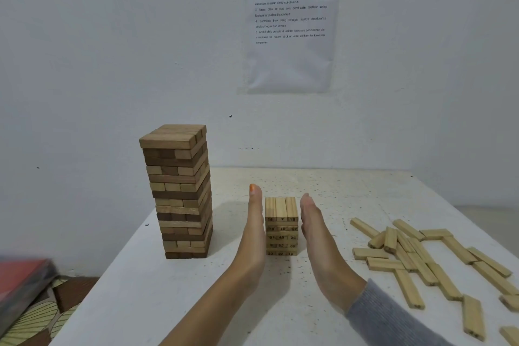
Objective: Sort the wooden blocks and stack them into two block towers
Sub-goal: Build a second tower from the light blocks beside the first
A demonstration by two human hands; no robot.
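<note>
The tall tower (179, 191) is bare wood, dark brown and pale tan pieces mixed, matt, with the grain showing on its top layer. The short tower (281, 226) is paler, yellowish wood, smooth and unvarnished, with black numbers printed on the block ends. The loose blocks (421, 258) are the same light wood, dull rather than shiny. The surface (168, 303) is white and matt, speckled with small dark flecks. The wall (84, 64) is flat white paint. The printed sheet (290, 22) is paper under a faintly glossy clear cover. The sleeve (393, 314) is grey knitted cloth.
</note>
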